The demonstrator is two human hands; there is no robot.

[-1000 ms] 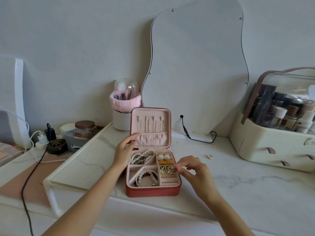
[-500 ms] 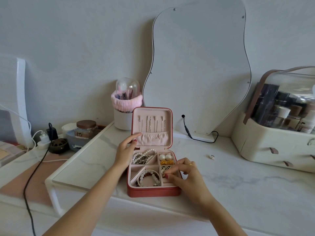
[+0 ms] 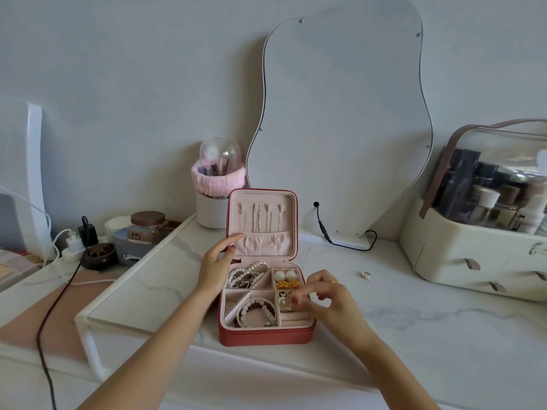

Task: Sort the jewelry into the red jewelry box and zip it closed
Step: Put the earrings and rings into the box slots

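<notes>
The red jewelry box [image 3: 266,332] lay open on the counter [image 3: 444,335]. A loose ring [image 3: 366,275] sat right of the box, nearer the right hand [image 3: 331,303], whose grip, fingers curled, pinched a small piece over the box's right compartments. The left hand [image 3: 216,261] rested open-fingered against the lid [image 3: 263,223].

The red square jewelry box [image 3: 266,337] has a smooth, faintly sheened leather-like shell and a matt pale pink velvety lining [image 3: 262,242]. Glossy white pearl-like bead strands [image 3: 251,269] and thin shiny metal chains [image 3: 257,217] lie inside. The white marble-look tabletop [image 3: 429,335] is smooth and polished. A small silvery metal ring [image 3: 365,275] gleams on it. The pink headband [image 3: 217,180] looks fluffy cloth. The cream cosmetics organiser [image 3: 473,261] is smooth plastic with a clear glossy lid [image 3: 503,137].
</notes>
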